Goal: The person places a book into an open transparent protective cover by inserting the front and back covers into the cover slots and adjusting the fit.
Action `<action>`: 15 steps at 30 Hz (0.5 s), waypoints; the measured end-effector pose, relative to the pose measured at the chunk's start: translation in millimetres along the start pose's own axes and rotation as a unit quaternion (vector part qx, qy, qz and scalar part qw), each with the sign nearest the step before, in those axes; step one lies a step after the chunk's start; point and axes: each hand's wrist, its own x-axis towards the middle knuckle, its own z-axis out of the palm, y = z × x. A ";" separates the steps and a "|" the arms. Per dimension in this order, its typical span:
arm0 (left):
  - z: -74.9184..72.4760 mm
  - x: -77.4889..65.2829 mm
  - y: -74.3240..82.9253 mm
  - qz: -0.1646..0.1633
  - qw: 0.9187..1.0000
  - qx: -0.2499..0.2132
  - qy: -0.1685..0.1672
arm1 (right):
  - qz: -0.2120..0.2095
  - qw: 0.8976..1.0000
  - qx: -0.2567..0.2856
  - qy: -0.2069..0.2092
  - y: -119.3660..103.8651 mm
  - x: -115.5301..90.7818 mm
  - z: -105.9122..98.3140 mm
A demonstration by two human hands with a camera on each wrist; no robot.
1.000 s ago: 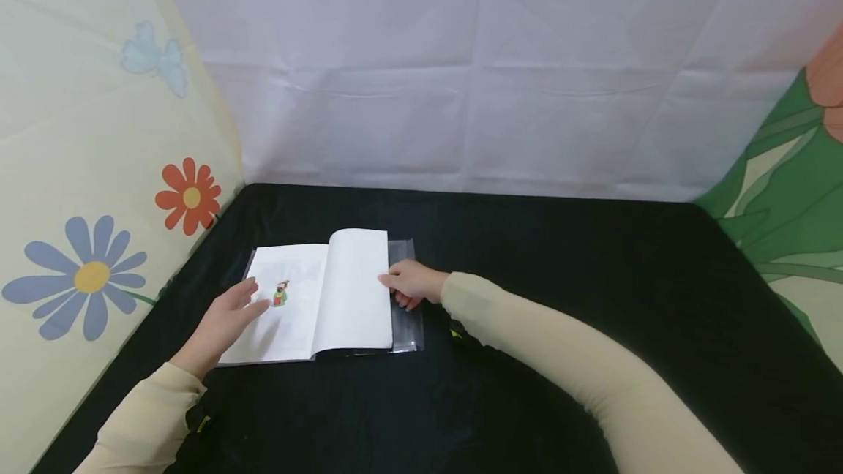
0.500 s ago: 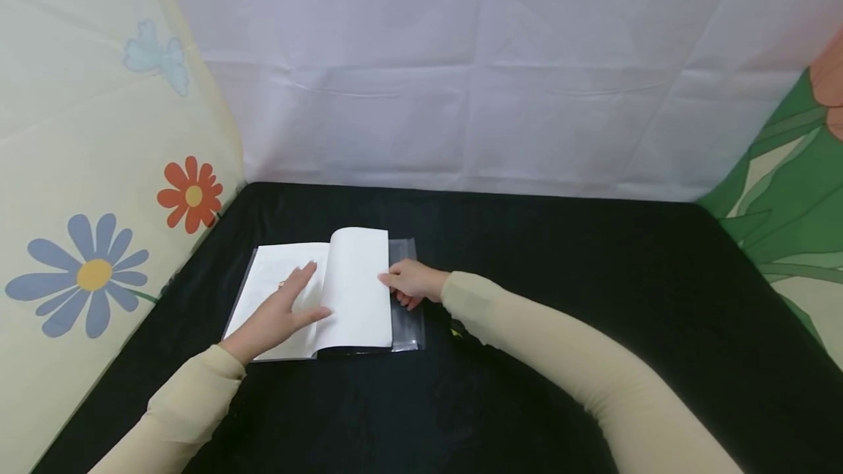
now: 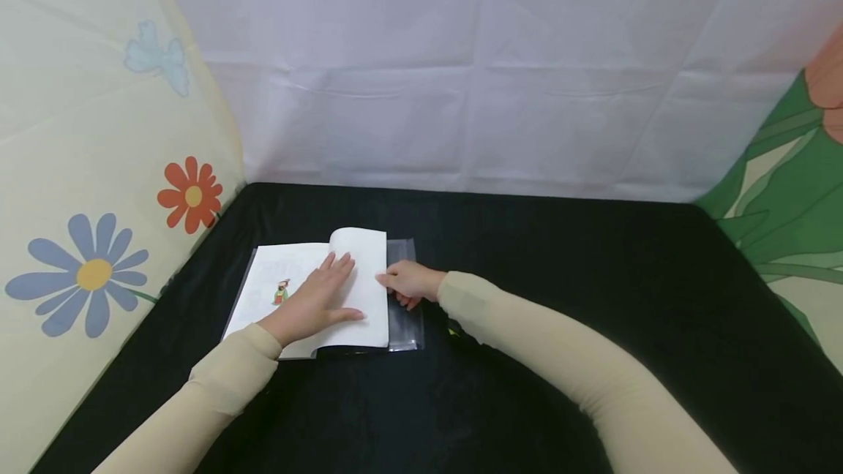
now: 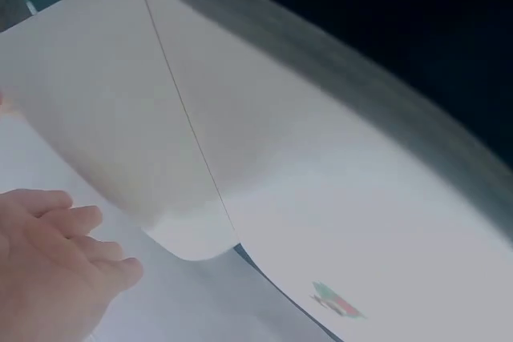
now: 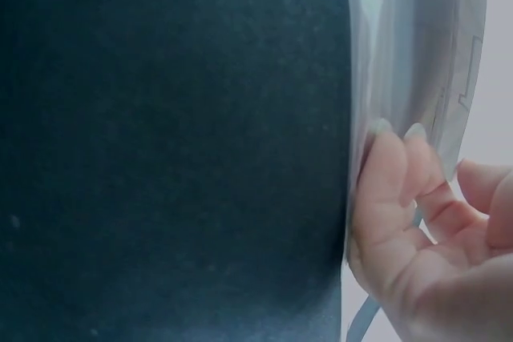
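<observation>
An open book (image 3: 258, 269) with white pages lies left of centre on the black cloth. Its left page carries a small coloured figure (image 3: 281, 291) in green and red. The blank right-hand page (image 3: 370, 258) curves up from the spine, its outer edge pinched by my right hand (image 3: 411, 280) between thumb and fingers. Beneath that edge a clear plastic cover (image 3: 406, 324) sticks out; in the right wrist view the right fingertips (image 5: 383, 146) lie against it. My left hand (image 3: 316, 306) is over the right-hand page near the spine, fingers straight, thumb spread.
Black cloth (image 3: 540, 262) covers the table around the book. A white sheet (image 3: 461, 79) hangs behind the far edge. On the left stands a cream panel with painted flowers (image 3: 92, 275), on the right one with green leaves (image 3: 803, 211).
My left hand has moved right, from beside the left page across the spine to over the right-hand page. The right hand has stayed at the page's edge.
</observation>
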 end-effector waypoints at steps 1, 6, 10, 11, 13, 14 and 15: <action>0.6 1.9 0.4 0.006 1.000 0.004 -0.002 | -0.001 1.000 -0.002 -0.001 -0.2 0.1 0.0; 3.4 9.3 1.6 0.022 1.000 0.017 -0.013 | -0.002 1.000 -0.006 -0.002 -1.6 -0.4 0.8; 4.4 14.0 2.1 0.016 0.999 0.028 -0.029 | -0.004 1.000 -0.007 0.002 -1.8 -1.7 1.3; 4.6 14.5 2.1 0.012 0.999 0.030 -0.034 | -0.004 1.000 -0.008 0.002 -1.5 -1.3 1.4; 5.3 15.0 1.7 0.005 0.999 0.033 -0.041 | -0.006 1.000 -0.010 0.003 -0.7 -0.7 1.6; 5.7 15.1 1.4 0.002 0.998 0.034 -0.044 | -0.007 1.000 -0.011 0.002 -0.3 -0.2 1.6; 6.3 15.4 1.1 0.000 0.998 0.035 -0.046 | -0.008 1.000 -0.012 0.002 0.2 0.3 1.6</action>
